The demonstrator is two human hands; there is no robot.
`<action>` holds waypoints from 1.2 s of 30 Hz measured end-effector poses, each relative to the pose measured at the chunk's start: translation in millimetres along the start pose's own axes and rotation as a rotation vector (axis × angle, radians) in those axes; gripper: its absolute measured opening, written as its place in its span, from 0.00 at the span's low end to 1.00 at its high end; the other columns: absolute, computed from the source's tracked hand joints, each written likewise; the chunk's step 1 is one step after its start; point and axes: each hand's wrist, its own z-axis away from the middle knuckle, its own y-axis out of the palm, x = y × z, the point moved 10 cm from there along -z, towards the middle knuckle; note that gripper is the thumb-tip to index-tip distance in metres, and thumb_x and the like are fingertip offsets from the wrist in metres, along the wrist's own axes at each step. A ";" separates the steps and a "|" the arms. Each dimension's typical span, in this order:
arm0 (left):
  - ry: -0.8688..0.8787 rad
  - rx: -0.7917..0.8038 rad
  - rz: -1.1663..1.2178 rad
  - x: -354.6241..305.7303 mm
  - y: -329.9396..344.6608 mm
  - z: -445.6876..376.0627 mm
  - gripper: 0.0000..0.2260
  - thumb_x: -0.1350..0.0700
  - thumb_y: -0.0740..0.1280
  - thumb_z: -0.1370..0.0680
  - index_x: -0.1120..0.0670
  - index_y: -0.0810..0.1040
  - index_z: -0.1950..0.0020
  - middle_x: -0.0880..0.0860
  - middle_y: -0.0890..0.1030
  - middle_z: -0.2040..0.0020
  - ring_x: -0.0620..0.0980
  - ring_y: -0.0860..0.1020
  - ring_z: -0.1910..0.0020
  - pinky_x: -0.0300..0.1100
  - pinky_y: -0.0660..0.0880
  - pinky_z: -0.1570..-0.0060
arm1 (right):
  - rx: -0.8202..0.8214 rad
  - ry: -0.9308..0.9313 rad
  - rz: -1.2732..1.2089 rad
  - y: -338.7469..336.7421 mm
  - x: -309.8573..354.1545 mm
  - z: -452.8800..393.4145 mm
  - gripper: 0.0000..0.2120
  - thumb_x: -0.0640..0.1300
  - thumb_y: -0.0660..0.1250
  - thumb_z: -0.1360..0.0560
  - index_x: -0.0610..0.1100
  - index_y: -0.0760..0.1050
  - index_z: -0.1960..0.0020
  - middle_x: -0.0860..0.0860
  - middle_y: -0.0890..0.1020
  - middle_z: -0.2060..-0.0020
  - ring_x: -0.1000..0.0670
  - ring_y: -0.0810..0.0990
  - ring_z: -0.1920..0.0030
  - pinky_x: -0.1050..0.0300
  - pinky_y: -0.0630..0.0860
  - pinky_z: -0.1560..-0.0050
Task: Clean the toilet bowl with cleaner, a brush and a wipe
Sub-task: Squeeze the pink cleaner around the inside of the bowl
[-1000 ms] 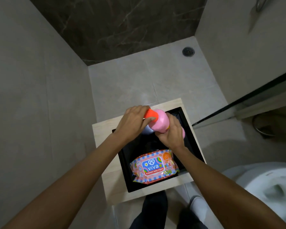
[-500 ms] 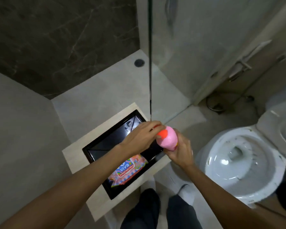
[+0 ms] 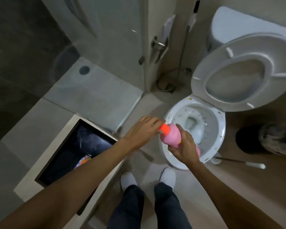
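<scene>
Cleaner bottle [image 3: 171, 138], pink, orange cap [image 3: 164, 129]: held at centre frame, tilted with the cap toward the upper left, just over the near rim of the toilet bowl [image 3: 220, 129]. Right hand [image 3: 185, 147]: grip closed around the bottle's body from below, steadying it. Left hand [image 3: 144, 129]: fingers closed on the cap, a hold that suits twisting it off; whether the cap is loose cannot be told.

Toilet bowl, white, right of centre: seat and lid [image 3: 241, 71] raised against the cistern [image 3: 238, 25] at upper right, leaving the inside open for pouring. Brownish specks dot the inner wall and rim, so cleaning appears not yet begun.

Toilet brush [image 3: 241, 163]: lies on the floor at lower right, beside the bowl's foot, within reach for the scrubbing step. Dark round holder [image 3: 248, 141]: stands just above it in the frame.

Table [image 3: 33, 172], light wood, lower left: carries a black tray [image 3: 82, 142]. Wipes packet [image 3: 82, 161]: lies in the tray, mostly hidden behind the left forearm, kept for the last step.

Glass shower screen [image 3: 106, 47], upper left. Person's feet [image 3: 147, 179], lower centre, face the bowl.
</scene>
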 end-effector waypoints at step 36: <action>-0.224 0.508 0.236 46.9 292.4 -113.8 0.22 0.62 0.66 0.23 0.57 0.70 0.29 0.56 0.73 0.35 0.59 0.74 0.39 0.47 0.70 0.40 | -0.065 0.516 0.055 9.3 -279.5 -20.6 0.39 0.48 0.75 0.38 0.44 0.63 0.31 0.42 0.77 0.48 0.38 0.78 0.54 0.43 0.79 0.53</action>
